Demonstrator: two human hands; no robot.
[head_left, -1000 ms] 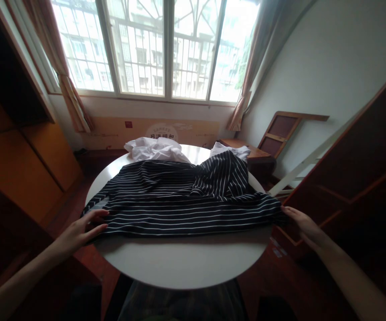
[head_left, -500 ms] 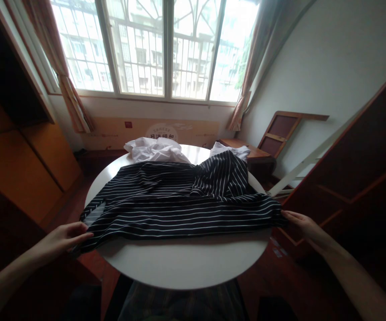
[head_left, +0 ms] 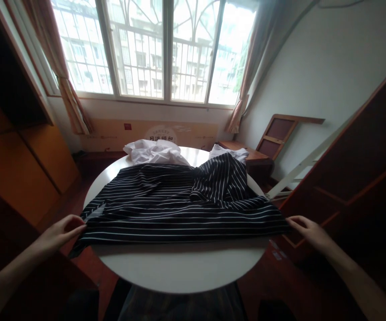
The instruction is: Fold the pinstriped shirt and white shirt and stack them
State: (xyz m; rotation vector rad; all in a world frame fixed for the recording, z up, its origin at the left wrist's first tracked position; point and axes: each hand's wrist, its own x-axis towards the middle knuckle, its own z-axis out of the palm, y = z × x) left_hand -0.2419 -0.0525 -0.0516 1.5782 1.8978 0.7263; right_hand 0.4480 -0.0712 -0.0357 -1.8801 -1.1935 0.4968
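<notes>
Since the earlier frame, both hands have drawn outward and a little toward the body, so the near edge of the striped garment [head_left: 179, 207] now lies in a straighter, tauter line and its left corner droops over the rim at 8 o'clock. Largest in view is the window [head_left: 155, 49] at 12 o'clock with curtains [head_left: 65, 89] at either side, then the round white tabletop [head_left: 179, 267], which carries everything else. The dark garment with thin white stripes spreads across most of the tabletop from 9 to 3 o'clock, flat over its left and near parts, with a bunched, raised fold at about 1 o'clock that is not yet smoothed. Behind it at 12 o'clock sits a crumpled white cloth [head_left: 152, 151], and a second white piece [head_left: 229, 152] peeks out at 1 o'clock. The left hand [head_left: 60, 232], at 8 o'clock, has its fingers curled and closed on the left corner of the garment. The right hand [head_left: 308, 232], at 4 o'clock, pinches the right corner with fingers nearly closed. Judged from how the cloth lies, the spreading is largely done along the near edge; the hump at the far right remains, and no fold has been made yet.
</notes>
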